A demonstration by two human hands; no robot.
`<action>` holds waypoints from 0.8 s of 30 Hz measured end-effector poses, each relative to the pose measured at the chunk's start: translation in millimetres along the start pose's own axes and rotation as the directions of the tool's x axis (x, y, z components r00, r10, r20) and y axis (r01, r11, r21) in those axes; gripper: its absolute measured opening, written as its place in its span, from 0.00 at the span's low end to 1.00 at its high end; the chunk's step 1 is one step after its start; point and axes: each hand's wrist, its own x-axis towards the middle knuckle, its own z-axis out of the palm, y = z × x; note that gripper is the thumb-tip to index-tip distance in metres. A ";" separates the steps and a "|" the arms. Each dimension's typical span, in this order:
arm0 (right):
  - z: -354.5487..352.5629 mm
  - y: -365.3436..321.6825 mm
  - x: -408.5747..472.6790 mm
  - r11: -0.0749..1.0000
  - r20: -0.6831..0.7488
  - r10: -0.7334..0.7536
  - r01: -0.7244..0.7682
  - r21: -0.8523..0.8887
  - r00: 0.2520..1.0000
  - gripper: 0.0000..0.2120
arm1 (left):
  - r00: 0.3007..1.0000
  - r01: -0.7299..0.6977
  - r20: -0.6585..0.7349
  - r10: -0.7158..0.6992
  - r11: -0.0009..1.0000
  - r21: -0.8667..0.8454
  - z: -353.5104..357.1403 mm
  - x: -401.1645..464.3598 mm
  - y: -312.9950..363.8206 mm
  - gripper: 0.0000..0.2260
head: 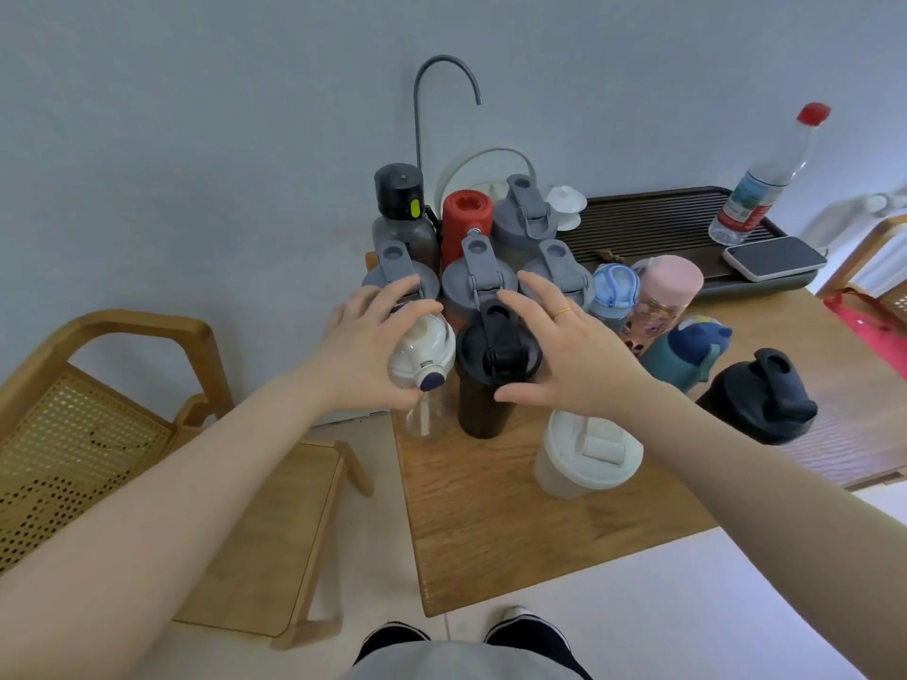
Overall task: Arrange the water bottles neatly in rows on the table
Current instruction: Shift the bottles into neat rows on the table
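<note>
A: What are the fingers doing?

B: The left hand (365, 343) is wrapped around the top of a clear bottle with a white lid (423, 358). Thumb on the near side, fingers curled over the far side, clamped on the lid. The bottle stands upright near the left edge of the wooden table (495, 527).

A: And the other one?

B: The right hand (564, 350) is spread, fingers apart, with a gold ring on one finger. Its fingertips reach over the flip lid of a black shaker bottle (491, 380), and the thumb sits near the lid's right rim. Whether the palm actually presses the lid, I cannot tell.

A: Where do those two bottles sit among the rest?

B: Side by side, just touching or nearly so, in front of a row of three grey-lidded shakers (478, 282). Behind that row stand a dark smoky bottle (400, 208), a red bottle (466, 215) and another grey-lidded one (527, 213).

A: Anything loose off to the right?

B: A small blue-lidded bottle (613, 292), a pink patterned bottle (660, 296) and a teal bottle (684, 353) cluster just right of the right hand. A cream shaker (586, 454) stands nearer the front edge, below the right wrist, and a second black shaker (765, 397) stands well apart to the right.
</note>
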 end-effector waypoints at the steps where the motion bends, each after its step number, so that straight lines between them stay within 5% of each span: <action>1: -1.7 6.2 -10.1 0.996 -0.020 0.027 -0.025 0.091 0.999 0.45 | 1.000 0.001 0.009 -0.001 1.000 0.009 -0.4 -1.4 1.0 0.38; 3: -0.4 17.7 -32.9 0.989 0.037 0.051 -0.056 0.140 0.998 0.43 | 1.000 -0.016 0.006 0.016 1.000 0.007 -0.9 -2.8 3.6 0.41; 8: 25.1 28.8 -76.3 0.986 0.305 0.163 -0.146 -0.079 0.938 0.49 | 0.996 -0.090 -0.003 0.090 0.996 -0.009 -3.1 5.9 15.7 0.41; 17: 34.8 21.8 -63.7 0.947 0.163 0.319 -0.305 -0.106 0.934 0.41 | 0.991 -0.125 -0.039 0.129 0.988 0.090 -2.4 2.8 22.3 0.38; 24: 35.5 35.2 -38.4 0.968 0.147 0.250 -0.243 -0.066 0.957 0.46 | 0.991 -0.112 -0.049 0.121 0.983 0.147 -4.4 -3.9 34.0 0.38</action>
